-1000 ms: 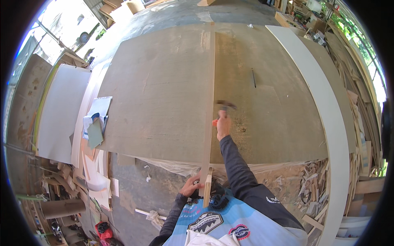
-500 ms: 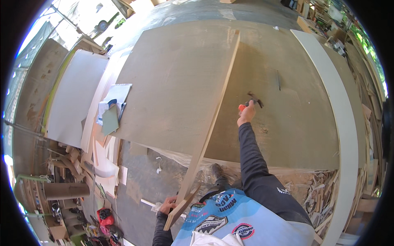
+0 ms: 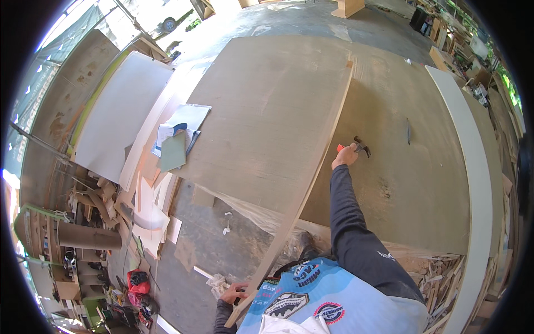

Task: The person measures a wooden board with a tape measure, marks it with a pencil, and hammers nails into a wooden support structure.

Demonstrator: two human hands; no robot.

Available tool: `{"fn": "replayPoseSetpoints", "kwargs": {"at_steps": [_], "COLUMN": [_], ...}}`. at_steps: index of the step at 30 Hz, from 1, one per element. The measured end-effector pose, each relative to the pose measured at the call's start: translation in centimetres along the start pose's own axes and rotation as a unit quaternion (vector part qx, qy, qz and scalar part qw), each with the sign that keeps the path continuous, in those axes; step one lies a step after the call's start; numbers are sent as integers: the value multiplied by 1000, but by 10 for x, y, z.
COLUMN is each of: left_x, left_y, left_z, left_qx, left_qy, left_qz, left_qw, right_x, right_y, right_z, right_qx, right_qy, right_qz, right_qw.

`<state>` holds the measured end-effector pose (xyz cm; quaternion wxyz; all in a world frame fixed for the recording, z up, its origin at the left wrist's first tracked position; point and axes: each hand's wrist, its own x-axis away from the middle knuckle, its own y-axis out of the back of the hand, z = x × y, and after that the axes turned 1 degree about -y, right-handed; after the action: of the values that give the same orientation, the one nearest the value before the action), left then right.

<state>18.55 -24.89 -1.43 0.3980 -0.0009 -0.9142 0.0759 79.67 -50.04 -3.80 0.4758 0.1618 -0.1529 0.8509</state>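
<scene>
In my right hand is a claw hammer with an orange-red handle, held just above the big brown panel. A long narrow wooden board runs from the panel's far part down to my body at a slant. My left hand grips this board near its close end, and my body partly hides that end. The board passes just left of my right hand. To the right of the hammer, a thin dark rod-like tool lies on the panel.
A long white strip lies along the right side. On the panel's left edge are papers and a greenish pad. White sheets lean at far left. Wood scraps lie below right, and a red bag sits lower left.
The view has shifted, so the panel and its surroundings appear farther right and lower. The board's near end has swung closer to my body, with my left hand on it. The hammer stays in my right hand.
</scene>
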Motion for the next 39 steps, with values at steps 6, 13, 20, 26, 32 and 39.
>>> {"fn": "replayPoseSetpoints", "kwargs": {"at_steps": [6,13,20,26,32,39], "left_x": [3,-19,-79,-129,-147,-152], "left_y": [-9,28,10,48,69,104], "left_z": [-9,-48,-162,-187,-221,-254], "left_qx": [-12,-47,-391,-474,-452,-451], "left_qy": [-14,-8,-100,-77,-48,-31], "left_qz": [-52,-215,-428,-487,-502,-510], "left_qw": [998,975,809,729,736,732], "right_x": [18,97,117,64,57,124], "right_y": [23,54,124,188,184,86], "right_z": [-17,-15,1,11,9,-26], "right_qx": [148,250,301,309,233,157], "right_qy": [8,67,-30,-39,-54,-33], "right_qz": [431,700,794,737,673,655], "right_qw": [890,666,527,600,700,738]}}
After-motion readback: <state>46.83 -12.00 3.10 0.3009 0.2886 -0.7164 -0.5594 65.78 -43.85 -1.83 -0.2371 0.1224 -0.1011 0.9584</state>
